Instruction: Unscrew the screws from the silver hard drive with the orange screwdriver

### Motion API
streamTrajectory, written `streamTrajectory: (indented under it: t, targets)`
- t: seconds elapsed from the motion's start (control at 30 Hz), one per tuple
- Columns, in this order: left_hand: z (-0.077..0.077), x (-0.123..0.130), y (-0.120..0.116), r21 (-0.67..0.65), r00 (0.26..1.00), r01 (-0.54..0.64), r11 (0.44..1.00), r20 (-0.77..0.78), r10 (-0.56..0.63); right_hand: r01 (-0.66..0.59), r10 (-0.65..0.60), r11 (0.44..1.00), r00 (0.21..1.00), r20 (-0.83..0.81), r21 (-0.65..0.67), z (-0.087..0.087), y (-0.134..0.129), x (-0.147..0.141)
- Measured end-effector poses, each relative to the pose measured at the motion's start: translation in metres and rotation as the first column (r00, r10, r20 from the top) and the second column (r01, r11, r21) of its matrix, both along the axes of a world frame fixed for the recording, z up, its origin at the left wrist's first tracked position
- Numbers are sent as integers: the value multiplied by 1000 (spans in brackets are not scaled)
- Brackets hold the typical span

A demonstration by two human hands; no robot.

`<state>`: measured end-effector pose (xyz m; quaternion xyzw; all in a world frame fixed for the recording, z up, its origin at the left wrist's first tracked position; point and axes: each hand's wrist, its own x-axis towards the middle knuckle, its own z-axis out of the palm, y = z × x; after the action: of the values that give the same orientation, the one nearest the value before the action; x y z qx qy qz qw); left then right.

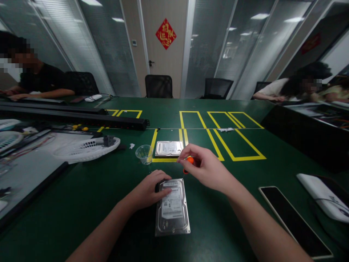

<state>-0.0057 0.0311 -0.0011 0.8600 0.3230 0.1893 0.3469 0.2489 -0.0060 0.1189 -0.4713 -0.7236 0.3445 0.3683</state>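
A silver hard drive [174, 218] with a white label lies flat on the green table in front of me. My left hand [155, 189] grips its far left corner, thumb over the label and fingers along the far edge. Above the far right corner, my right hand [204, 163] pinches a small screwdriver with an orange handle [190, 160]. Its thin shaft points down toward that corner; whether the tip touches the drive I cannot tell. Just beyond my hands lie a second hard drive [168, 148] and a clear plastic cup [144, 154].
Yellow tape boxes [248, 158] mark the table [131, 229]. On the right are a phone [294, 220] and a white device [321, 196] with a cable. White rackets [89, 149] and long black bars [120, 119] occupy the left. People sit at both far sides.
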Motion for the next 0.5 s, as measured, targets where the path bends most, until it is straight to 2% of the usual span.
streamTrajectory:
  t: [0.2, 0.5]
  targets:
    - [-2, 0, 0, 10, 1000, 0, 1000, -3, 0, -15, 20, 999, 996, 88, -51, 2, 1, 1]
    - [-2, 0, 0, 11, 1000, 8, 1000, 5, -8, -8, 12, 996, 999, 37, -93, 6, 0, 0]
